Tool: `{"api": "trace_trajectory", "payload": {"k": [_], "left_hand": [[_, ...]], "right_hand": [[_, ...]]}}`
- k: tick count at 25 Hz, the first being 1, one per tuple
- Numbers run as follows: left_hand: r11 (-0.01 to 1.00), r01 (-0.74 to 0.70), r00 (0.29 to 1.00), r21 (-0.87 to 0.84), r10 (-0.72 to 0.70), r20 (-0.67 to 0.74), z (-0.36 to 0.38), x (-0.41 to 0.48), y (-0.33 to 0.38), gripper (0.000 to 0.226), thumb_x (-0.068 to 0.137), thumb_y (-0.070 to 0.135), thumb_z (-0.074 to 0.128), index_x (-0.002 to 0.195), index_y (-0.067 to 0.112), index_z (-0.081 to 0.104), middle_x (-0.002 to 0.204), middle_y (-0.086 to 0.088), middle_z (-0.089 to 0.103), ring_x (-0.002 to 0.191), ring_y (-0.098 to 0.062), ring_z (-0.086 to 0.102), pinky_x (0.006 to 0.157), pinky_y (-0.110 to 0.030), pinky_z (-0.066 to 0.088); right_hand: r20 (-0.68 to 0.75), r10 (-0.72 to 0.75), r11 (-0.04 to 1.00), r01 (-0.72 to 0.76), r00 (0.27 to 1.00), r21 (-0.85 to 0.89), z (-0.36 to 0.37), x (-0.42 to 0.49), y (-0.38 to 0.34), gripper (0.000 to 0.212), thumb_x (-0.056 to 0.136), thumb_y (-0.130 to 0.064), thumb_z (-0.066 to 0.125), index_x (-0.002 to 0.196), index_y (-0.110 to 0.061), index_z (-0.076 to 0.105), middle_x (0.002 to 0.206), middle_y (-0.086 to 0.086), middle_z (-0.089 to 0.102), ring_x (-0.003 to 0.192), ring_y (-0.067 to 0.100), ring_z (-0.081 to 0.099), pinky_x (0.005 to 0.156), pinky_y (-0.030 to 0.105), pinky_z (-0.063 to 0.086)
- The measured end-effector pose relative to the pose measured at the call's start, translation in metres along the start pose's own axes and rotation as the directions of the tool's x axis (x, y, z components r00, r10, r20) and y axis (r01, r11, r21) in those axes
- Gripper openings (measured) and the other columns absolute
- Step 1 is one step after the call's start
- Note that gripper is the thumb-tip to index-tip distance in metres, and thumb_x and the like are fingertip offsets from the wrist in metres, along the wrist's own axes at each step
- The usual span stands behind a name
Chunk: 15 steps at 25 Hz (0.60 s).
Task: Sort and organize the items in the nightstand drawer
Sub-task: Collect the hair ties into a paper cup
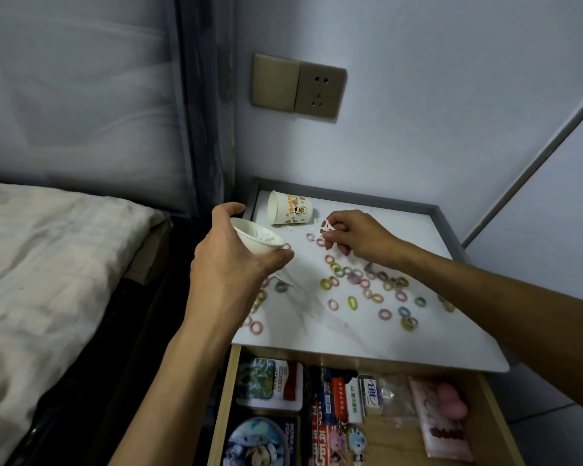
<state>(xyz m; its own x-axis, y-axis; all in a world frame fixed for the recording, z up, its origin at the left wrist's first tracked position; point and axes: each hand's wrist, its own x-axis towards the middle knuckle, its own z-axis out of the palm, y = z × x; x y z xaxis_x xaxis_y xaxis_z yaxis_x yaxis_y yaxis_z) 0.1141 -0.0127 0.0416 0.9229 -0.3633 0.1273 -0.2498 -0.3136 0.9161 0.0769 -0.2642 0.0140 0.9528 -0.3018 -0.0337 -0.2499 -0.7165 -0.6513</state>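
Over nightstand top (367,334), we're gripping a white paper cup (251,247) with left hand (226,267), right hand (359,237) pinching a pink-white scrap (327,227); drawer (222,410) labels unreadable.

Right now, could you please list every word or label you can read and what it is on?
"HONKAI", only partly legible, on the dark tin in the drawer.
Characters on the printed paper cup: too blurred to read.
Text on the red packets, white box and pink pouch: too blurred to read.
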Motion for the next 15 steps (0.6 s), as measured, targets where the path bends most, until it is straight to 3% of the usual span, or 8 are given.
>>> {"api": "trace_trajectory", "payload": {"k": [4,7,11,13,15], "left_hand": [[0.999,0.002,1.000,0.034,-0.003,0.031,0.002,-0.001,-0.001,0.089,0.064,0.036,0.089,0.138,0.030,0.039,0.122,-0.003,0.060,0.102,-0.022,0.062,0.085,-0.039,0.056],[0.998,-0.013,0.999,0.054,0.011,0.049,0.004,-0.001,-0.001,0.089,0.065,0.035,0.088,0.138,0.029,0.039,0.121,-0.002,0.061,0.102,-0.020,0.061,0.081,-0.035,0.055],[0.999,-0.045,0.998,0.015,0.044,0.044,0.005,-0.003,0.001,0.079,0.066,0.034,0.087,0.131,0.030,0.042,0.109,0.009,0.064,0.094,-0.010,0.064,0.075,-0.030,0.054],[0.999,-0.032,0.999,-0.019,0.032,0.012,0.003,-0.003,0.001,0.076,0.066,0.033,0.087,0.128,0.031,0.043,0.104,0.013,0.062,0.092,-0.008,0.062,0.069,-0.023,0.050],[1.000,-0.014,1.000,-0.021,0.014,-0.022,-0.001,-0.002,-0.002,0.081,0.065,0.034,0.088,0.132,0.030,0.043,0.107,0.009,0.060,0.095,-0.011,0.059,0.070,-0.022,0.045]], "right_hand": [[-0.008,-0.165,0.986,0.165,0.986,0.036,-0.019,-0.001,-0.044,0.017,0.096,-0.016,0.061,0.089,-0.010,0.075,0.067,-0.013,0.067,0.058,-0.001,0.051,0.061,0.025,0.044],[0.133,-0.316,0.946,0.322,0.939,-0.026,-0.022,-0.003,-0.093,0.020,0.090,-0.013,0.068,0.109,-0.014,0.075,0.085,-0.013,0.073,0.074,-0.004,0.064,0.070,0.014,0.048],[0.266,-0.430,0.872,0.474,0.863,-0.127,-0.005,-0.011,-0.131,0.027,0.084,-0.013,0.074,0.111,-0.017,0.075,0.093,-0.017,0.071,0.081,-0.011,0.063,0.073,0.007,0.046],[0.188,-0.453,0.882,0.469,0.872,-0.051,-0.005,-0.010,-0.132,0.024,0.085,-0.015,0.074,0.109,-0.017,0.075,0.093,-0.016,0.070,0.085,-0.006,0.065,0.077,0.011,0.049],[-0.011,-0.400,0.916,0.400,0.917,0.023,-0.008,0.003,-0.112,0.013,0.088,-0.018,0.070,0.100,-0.015,0.076,0.091,-0.008,0.074,0.087,0.004,0.068,0.083,0.025,0.054]]}}
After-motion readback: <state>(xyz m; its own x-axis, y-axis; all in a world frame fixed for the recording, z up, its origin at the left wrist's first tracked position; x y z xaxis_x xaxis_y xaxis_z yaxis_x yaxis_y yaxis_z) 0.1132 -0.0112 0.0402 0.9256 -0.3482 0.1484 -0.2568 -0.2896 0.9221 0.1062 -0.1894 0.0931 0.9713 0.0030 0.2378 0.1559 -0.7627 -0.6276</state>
